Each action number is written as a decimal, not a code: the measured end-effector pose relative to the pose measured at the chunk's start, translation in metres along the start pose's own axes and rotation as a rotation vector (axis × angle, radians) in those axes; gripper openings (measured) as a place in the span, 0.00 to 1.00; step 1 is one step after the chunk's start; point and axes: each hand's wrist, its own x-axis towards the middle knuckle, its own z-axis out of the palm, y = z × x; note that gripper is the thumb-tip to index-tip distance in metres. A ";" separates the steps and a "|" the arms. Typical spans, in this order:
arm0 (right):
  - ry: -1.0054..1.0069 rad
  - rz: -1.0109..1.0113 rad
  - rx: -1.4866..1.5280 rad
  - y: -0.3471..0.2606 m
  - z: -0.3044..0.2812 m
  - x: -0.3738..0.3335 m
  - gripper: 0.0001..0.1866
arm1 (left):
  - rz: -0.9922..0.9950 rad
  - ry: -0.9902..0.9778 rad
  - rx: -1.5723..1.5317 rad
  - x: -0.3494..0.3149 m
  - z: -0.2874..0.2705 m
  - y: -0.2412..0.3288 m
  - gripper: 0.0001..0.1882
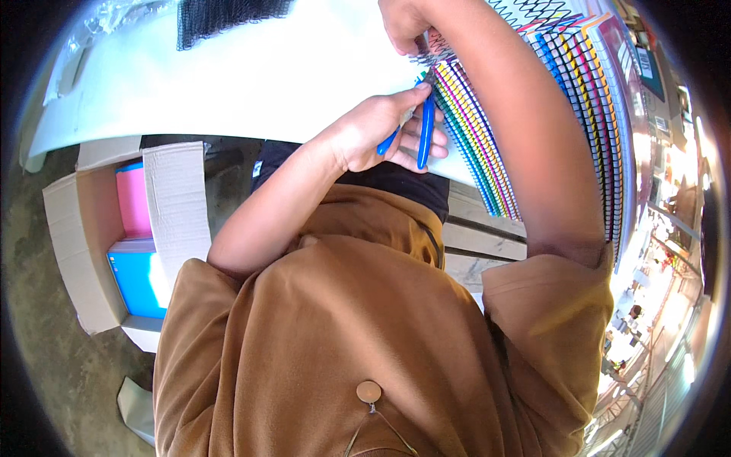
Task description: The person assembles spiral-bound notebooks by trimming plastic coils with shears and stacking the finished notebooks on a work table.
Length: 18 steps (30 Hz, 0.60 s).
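Two hands at work, both bare, both over the near edge of one white table (251,68). One cutter (423,131), blue-handled, two handles, gripped in the left hand (373,135): fingers curled round the handles, thumb stretched along the top, jaws pointing up and away toward the wire. One stack of spiral-bound books (533,91), fanned out along the right side of the table, covers in many colours, each spine laced with a black wire coil; too many and too tightly packed to count exactly. Right hand (407,27) above the cutter, closed down on the top end of the nearest coil (438,53), pinching it against the stack; fingertips mostly hidden behind the hand, so the exact grip cannot be told. Cutter tip just below the right hand, touching or almost touching the coil end; which of the two cannot be told. Stack directly to the right of the left hand, passing under the right forearm.

One dark mesh sheet (228,15) at the far edge of the table. One heap of clear plastic wrap (114,19) at the far left corner. One open cardboard box (91,228) on the ground to the left, well apart from both hands, flaps spread; two flat things inside, one pink (133,198), one blue (141,282). One brown shirt (365,335) filling the lower middle, one round button (369,391) on it.
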 end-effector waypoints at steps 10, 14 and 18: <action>0.004 -0.125 0.246 0.022 0.006 0.006 0.05 | -0.054 -0.030 -0.313 0.005 -0.009 -0.003 0.29; 0.000 -0.106 0.318 0.021 0.004 0.001 0.04 | -0.052 0.020 -0.249 0.004 -0.003 -0.001 0.27; -0.033 -0.084 0.303 0.019 0.004 0.000 0.05 | 0.058 -0.010 -0.126 0.005 -0.006 -0.005 0.24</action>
